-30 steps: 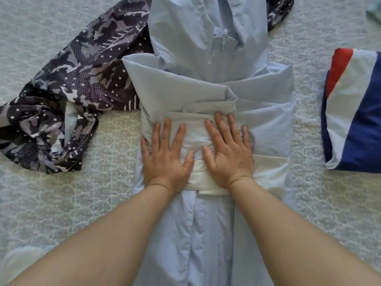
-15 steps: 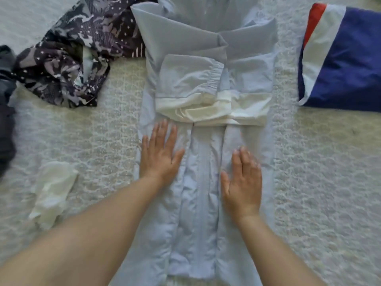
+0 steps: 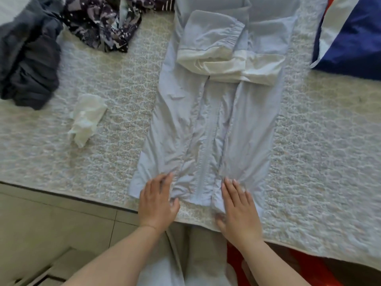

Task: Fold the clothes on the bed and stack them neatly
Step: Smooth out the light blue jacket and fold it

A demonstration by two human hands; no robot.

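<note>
pale blue jacket half folded on the bed
both hands have slid down from the tucked sleeves to the hem; left hand and right hand fingers spread flat, ready to fold upward.

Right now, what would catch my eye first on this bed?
A long pale blue jacket lies flat down the middle of the bed, sleeves folded across its upper part. Both hands rest at its near hem: the left hand and the right hand, fingers fairly straight. To the left lie a dark heap, a patterned garment and a white cloth; a folded navy, white and red piece sits far right.
</note>
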